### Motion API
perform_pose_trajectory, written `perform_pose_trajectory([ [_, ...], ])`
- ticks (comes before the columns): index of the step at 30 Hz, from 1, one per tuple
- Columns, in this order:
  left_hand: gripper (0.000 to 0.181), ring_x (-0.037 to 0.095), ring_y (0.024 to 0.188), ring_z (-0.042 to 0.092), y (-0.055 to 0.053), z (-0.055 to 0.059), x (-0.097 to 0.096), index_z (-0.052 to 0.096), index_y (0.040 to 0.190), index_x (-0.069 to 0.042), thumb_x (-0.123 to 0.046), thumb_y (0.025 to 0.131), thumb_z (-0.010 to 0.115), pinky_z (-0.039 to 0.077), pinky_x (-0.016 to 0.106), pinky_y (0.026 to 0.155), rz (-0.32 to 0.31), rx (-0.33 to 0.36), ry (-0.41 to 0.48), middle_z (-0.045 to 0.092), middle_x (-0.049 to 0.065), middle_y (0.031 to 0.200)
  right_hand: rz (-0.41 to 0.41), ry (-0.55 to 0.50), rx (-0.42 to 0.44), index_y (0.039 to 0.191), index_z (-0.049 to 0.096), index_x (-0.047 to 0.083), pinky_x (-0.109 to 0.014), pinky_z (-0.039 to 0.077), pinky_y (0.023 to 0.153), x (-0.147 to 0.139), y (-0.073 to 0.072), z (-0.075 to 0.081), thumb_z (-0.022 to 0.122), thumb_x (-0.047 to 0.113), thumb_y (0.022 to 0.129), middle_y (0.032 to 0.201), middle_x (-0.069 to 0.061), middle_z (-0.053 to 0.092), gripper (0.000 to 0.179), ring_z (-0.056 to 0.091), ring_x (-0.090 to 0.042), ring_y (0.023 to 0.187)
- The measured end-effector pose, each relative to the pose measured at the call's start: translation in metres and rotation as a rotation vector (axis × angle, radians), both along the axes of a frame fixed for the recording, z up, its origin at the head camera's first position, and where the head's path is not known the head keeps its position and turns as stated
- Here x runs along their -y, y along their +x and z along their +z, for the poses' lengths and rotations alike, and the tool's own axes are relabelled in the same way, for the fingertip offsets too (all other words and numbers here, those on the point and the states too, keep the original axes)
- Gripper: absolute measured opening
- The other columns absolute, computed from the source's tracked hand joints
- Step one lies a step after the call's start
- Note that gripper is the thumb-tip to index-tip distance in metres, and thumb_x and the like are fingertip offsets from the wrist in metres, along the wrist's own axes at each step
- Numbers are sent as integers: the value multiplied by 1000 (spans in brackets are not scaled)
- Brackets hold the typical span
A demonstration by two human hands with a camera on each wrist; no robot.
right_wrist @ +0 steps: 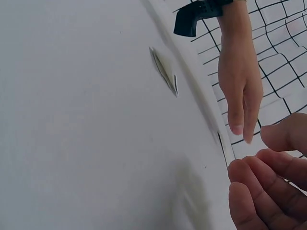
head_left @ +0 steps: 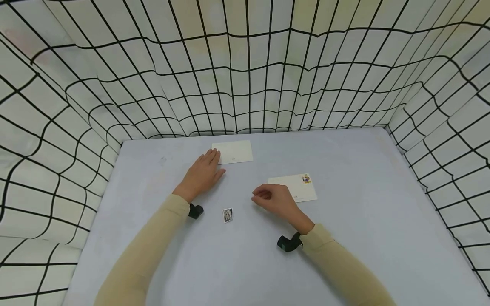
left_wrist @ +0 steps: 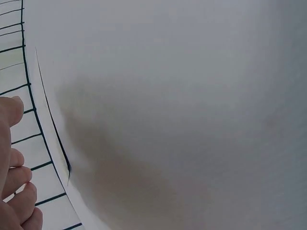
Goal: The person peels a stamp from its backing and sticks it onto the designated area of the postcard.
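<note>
A plain white envelope [head_left: 236,152] lies near the table's far edge. My left hand [head_left: 203,173] has its fingers extended over the envelope's left end, thumb spread aside. Nearer me and to the right is a second envelope [head_left: 304,192], with a colourful stamp [head_left: 306,178] in its upper right corner. My right hand [head_left: 276,200] overlaps this envelope's left part in the head view; its fingers are loosely bent, and the right wrist view shows a gap between thumb and fingers with nothing in it. A loose stamp [head_left: 227,215], slightly curled up in the right wrist view [right_wrist: 164,72], lies between the forearms.
A white table [head_left: 344,161] carries these items. White walls with a black grid net [head_left: 249,72] enclose its back and both sides. Each wrist wears a black camera mount, such as the right one [head_left: 289,243].
</note>
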State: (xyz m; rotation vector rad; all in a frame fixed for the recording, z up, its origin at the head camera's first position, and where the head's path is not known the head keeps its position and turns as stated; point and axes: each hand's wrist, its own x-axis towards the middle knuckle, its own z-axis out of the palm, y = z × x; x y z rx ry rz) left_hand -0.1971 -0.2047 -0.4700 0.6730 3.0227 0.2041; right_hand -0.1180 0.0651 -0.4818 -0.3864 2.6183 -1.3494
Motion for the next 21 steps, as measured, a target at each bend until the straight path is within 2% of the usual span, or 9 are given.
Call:
perform_pose_trajectory([
  [4, 68, 40, 158, 30, -7, -2, 2, 30, 158, 9, -35, 110, 48, 27, 53, 130, 10, 20, -9, 31, 27, 167, 4, -24, 54, 97, 80, 12, -19, 54, 64, 16, 2, 0, 77, 20, 91, 85, -2, 79, 10, 67, -3, 68],
  [8, 69, 40, 159, 28, -13, -5, 3, 28, 159, 8, -36, 110, 47, 25, 53, 131, 18, 42, -11, 30, 26, 168, 39, -61, 104, 94, 80, 9, -20, 54, 59, 29, 5, -2, 77, 18, 91, 79, -3, 79, 9, 69, -5, 61],
  [14, 68, 40, 159, 27, -21, -8, 2, 28, 159, 9, -35, 111, 46, 26, 56, 129, 14, 60, -4, 29, 27, 168, 51, -87, 183, 93, 81, 10, -21, 55, 60, 45, 8, -8, 76, 19, 92, 72, -1, 78, 10, 72, -9, 59],
  [21, 67, 39, 160, 24, -27, -8, 2, 25, 160, 8, -34, 112, 43, 22, 52, 132, 35, 92, -28, 26, 26, 169, 39, -160, 305, 89, 79, 7, -24, 59, 58, 56, 9, -15, 77, 17, 92, 69, -4, 77, 10, 72, -10, 57],
])
